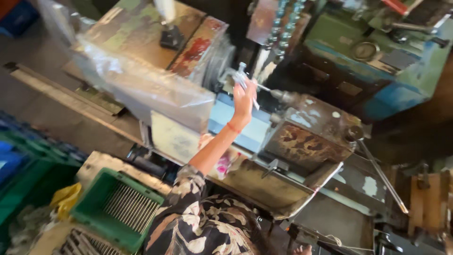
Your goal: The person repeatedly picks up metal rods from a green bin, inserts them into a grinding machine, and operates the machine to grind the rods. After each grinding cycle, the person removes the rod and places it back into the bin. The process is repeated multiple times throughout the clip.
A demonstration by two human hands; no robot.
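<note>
One raised hand (244,100) is wrapped around a metal tool (247,84) at the lathe (302,137), above the green crate (101,208) of rods.

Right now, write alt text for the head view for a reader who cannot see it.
One hand reaches up to a worn lathe and grips a metal tool at its chuck. A green crate of thin metal rods sits lower left. Which hand it is cannot be told.

Right hand (302,249) cut off at bottom edge, grip unclear; left hand (244,98) blurred w/ motion
</note>
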